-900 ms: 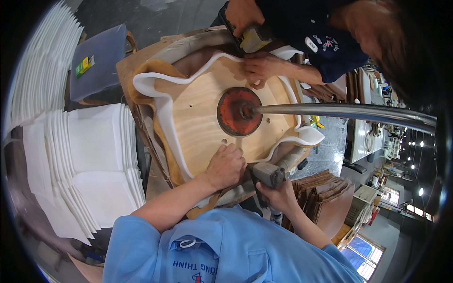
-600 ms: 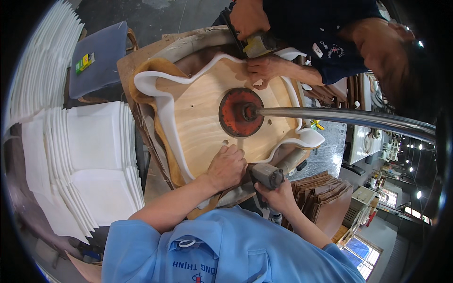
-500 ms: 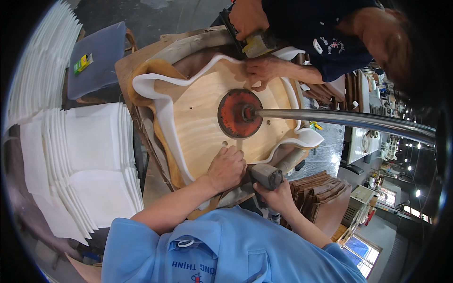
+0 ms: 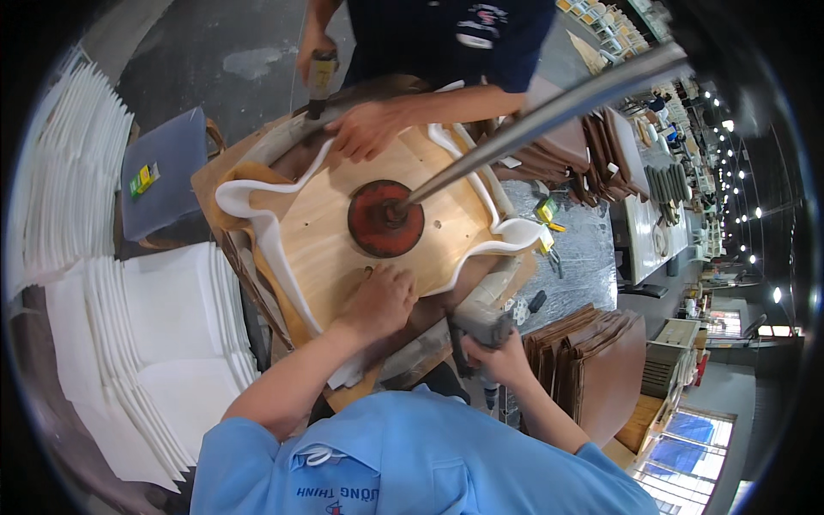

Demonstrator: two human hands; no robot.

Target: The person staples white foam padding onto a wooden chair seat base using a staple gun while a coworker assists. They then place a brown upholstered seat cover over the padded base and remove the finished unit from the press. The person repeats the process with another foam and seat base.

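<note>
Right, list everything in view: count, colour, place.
wooden panel: one, pale, centre
disc: one, red, on panel
metal pole: one, silver, at disc
padding: count unclear, white, around panel
sheets: many, white, stacked left
folded pieces: many, brown, stacked right
seat: one, blue-grey, upper left
packet: one, yellow-green, on seat
lights: several, white, far right
co-worker: one, navy shirt, beyond panel
far tool: one, yellow and black, upper centre
power tool: one, grey, below centre
shirt: one, blue, bottom
left hand: one, bare, on panel
right hand: one, bare, gripping power tool
</note>
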